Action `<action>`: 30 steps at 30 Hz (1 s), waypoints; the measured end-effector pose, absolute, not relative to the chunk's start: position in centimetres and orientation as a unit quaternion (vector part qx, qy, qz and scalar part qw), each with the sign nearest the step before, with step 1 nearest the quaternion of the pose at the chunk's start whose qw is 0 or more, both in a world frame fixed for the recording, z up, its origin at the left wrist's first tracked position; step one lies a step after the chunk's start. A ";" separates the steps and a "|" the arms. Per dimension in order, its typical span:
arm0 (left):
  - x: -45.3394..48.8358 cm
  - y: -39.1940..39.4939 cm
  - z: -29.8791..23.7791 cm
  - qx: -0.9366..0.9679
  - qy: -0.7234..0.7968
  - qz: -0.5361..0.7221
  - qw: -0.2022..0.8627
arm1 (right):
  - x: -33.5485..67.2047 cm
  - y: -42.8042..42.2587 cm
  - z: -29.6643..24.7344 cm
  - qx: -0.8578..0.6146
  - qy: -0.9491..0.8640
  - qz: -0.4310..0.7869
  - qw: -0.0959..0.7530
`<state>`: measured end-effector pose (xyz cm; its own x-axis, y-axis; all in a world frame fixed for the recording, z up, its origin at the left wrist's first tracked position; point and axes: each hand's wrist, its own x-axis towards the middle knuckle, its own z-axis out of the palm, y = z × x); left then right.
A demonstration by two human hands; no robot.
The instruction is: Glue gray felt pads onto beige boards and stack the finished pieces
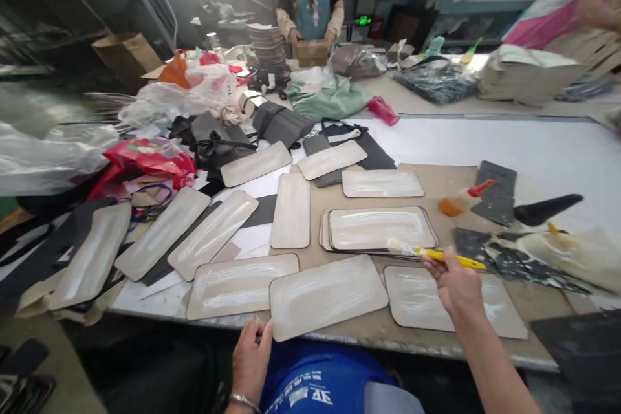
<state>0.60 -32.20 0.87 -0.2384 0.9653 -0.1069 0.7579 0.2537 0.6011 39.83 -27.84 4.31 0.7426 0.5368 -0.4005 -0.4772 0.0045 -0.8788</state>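
Right hand pinches a yellow-handled brush, seemingly coating stacked panels; left hand (grip unclear) sits beside a loose panel; next stroke wants evenness.

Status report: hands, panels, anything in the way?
Right hand gripping yellow-handled brush at stacked panels. Left hand at corner of nearest panel. Loose panels crowd stack's near side.

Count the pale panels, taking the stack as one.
11: three panels slanted at left, three along the front, three across the back, one endwise near center, and the stack by the brush. Panels beneath its top are mostly hidden.
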 end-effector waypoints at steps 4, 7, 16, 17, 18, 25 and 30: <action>3.1 -32.1 0.8 0.623 0.710 0.237 0.229 | 40.2 -28.4 3.5 -0.608 -0.034 0.360 0.707; 5.4 -31.4 0.8 0.659 0.665 0.269 0.225 | 38.8 -27.0 2.9 -0.597 -0.055 0.389 0.699; 13.5 -22.6 1.0 0.697 0.603 0.281 0.268 | 32.8 -21.4 2.5 -0.557 -0.087 0.467 0.681; 14.3 -21.2 1.0 0.695 0.608 0.268 0.275 | 32.4 -21.0 2.5 -0.555 -0.082 0.472 0.680; 15.1 -19.9 0.9 0.692 0.616 0.253 0.279 | 32.2 -20.8 2.4 -0.556 -0.077 0.474 0.678; 18.0 -16.0 -1.1 0.715 0.624 0.146 0.280 | 35.4 -21.3 1.1 -0.607 -0.070 0.393 0.688; 18.1 -16.0 -2.1 0.723 0.628 0.133 0.257 | 42.8 -23.9 1.1 -0.689 -0.127 0.246 0.670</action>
